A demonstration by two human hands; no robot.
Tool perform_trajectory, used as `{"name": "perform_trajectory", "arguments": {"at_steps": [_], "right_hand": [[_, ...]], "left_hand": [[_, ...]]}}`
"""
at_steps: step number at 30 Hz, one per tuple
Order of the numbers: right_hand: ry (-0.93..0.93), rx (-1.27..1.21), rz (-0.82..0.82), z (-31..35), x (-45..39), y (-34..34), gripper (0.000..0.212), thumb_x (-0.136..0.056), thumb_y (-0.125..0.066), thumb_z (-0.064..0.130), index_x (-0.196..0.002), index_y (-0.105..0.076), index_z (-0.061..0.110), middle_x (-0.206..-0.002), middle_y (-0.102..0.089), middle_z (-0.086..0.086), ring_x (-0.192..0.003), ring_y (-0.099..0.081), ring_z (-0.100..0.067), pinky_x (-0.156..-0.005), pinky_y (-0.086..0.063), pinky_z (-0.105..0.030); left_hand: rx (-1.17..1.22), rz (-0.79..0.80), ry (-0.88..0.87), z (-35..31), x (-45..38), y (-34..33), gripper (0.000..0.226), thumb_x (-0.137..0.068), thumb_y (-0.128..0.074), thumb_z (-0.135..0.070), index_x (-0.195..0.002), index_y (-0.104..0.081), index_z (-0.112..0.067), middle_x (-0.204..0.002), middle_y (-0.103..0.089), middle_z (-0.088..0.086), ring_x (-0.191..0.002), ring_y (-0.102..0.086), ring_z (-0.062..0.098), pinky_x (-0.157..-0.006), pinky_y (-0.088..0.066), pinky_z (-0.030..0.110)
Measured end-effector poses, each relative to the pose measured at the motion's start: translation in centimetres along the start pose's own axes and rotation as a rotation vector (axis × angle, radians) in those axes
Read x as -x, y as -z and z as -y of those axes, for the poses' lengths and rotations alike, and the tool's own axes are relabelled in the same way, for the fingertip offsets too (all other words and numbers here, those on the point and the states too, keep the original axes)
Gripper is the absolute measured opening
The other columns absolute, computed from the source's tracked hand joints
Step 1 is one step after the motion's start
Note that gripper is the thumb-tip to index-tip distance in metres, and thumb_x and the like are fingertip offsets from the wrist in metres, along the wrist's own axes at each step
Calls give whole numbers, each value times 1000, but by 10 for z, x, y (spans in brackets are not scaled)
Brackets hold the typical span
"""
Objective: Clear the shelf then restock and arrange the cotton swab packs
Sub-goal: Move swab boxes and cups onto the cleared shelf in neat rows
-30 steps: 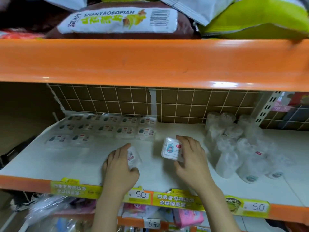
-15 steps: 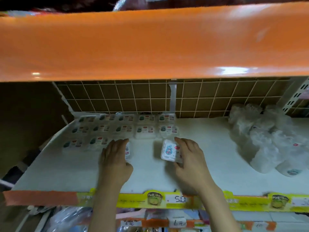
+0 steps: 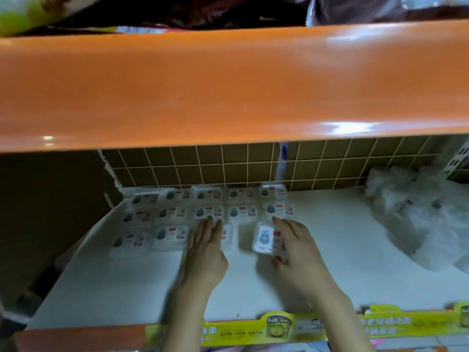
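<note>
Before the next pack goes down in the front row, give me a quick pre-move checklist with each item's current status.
1. Right hand grips the tilted pack: ok.
2. Left hand lies flat on the just-placed pack, fingers straight: ok.
3. Bare white shelf beside that pack for the next one: ok.
4. Back rows of packs aligned: ok, though blurred.
5. Plastic-wrapped bundle lies apart from the rows: ok.
6. Held pack's label orientation matches the rows: cannot tell.
</note>
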State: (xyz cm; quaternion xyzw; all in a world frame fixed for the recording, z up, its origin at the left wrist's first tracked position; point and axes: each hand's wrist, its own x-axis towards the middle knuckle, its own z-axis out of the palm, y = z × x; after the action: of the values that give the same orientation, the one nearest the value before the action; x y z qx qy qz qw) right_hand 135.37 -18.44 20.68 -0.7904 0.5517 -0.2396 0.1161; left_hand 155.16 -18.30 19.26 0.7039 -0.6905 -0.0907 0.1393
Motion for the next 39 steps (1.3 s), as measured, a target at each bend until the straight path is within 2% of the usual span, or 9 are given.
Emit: {"name": "perform_trajectory", "arguments": {"at_steps": [4,8,10,13,20,26,32,35,39], "right_hand": [[5,25,28,7,-4,-9,80,-65,-70,13,-139,-40,8,-134,-48,-9,-123,-41,-30,-103,-32,-31],[25,51,64,14,-10,-16,80,-72,-67,18,-144,-32,10,-142,-41,-7,-131,-34,-25,-107,-23,-26],[29,62,86,16,-15,-18,78,-74,-64,18,-144,-30,9,-143,-40,-7,-132,-32,-26,-108,-22,-26],[27,86,126,20,-25,-20,75,-77,-61,15,-145,-29,8,-145,-37,-7,-134,-29,-25,-109,-19,-23],[113,68,203,20,-38,-27,73,-83,-57,22,-147,-24,8,-152,-26,-7,-140,-18,-21,-106,1,-10],[110,87,215,16,-33,-39,72,-76,-36,37,-135,-44,-3,-141,-44,-21,-133,-37,-37,-111,-16,-40],[109,142,175,12,-31,-38,74,-82,-36,39,-147,-23,5,-154,-22,-12,-143,-16,-29,-117,-7,-39],[73,144,137,3,-22,-34,79,-80,-30,45,-146,-25,1,-152,-26,-15,-142,-20,-32,-117,-14,-43],[4,122,75,-10,-2,-16,72,-84,-34,37,-147,-21,4,-154,-22,-12,-143,-15,-28,-116,-7,-34]], "left_hand": [[12,-25,-6,7,7,2,63,-97,-33,-20,-151,0,-21,-158,13,3,-144,14,17,-114,11,31],[-7,-118,2,25,13,9,59,-97,-38,-30,-150,-15,-21,-159,-3,5,-145,3,23,-117,1,36],[-28,-135,35,34,17,13,56,-94,-43,-36,-145,-32,-18,-154,-24,12,-143,-17,30,-115,-14,45],[-49,-154,65,52,20,6,59,-81,-40,-46,-125,-56,-11,-130,-55,21,-120,-49,42,-96,-40,58],[-58,-160,75,62,26,-7,64,-83,-32,-51,-131,-53,-14,-140,-47,15,-130,-30,31,-107,-26,54],[-51,-163,86,62,25,-10,65,-83,-31,-51,-132,-53,-14,-141,-46,16,-131,-36,36,-109,-24,53],[-49,-169,94,62,24,-10,71,-83,-30,-51,-137,-45,-8,-141,-44,19,-132,-36,39,-109,-23,53],[-69,-189,78,60,23,-10,66,-82,-37,-46,-135,-47,-8,-138,-46,22,-130,-38,42,-107,-28,56],[-88,-245,35,48,18,-6,59,-80,-44,-40,-126,-56,-6,-130,-52,23,-122,-46,45,-103,-34,57]]}}
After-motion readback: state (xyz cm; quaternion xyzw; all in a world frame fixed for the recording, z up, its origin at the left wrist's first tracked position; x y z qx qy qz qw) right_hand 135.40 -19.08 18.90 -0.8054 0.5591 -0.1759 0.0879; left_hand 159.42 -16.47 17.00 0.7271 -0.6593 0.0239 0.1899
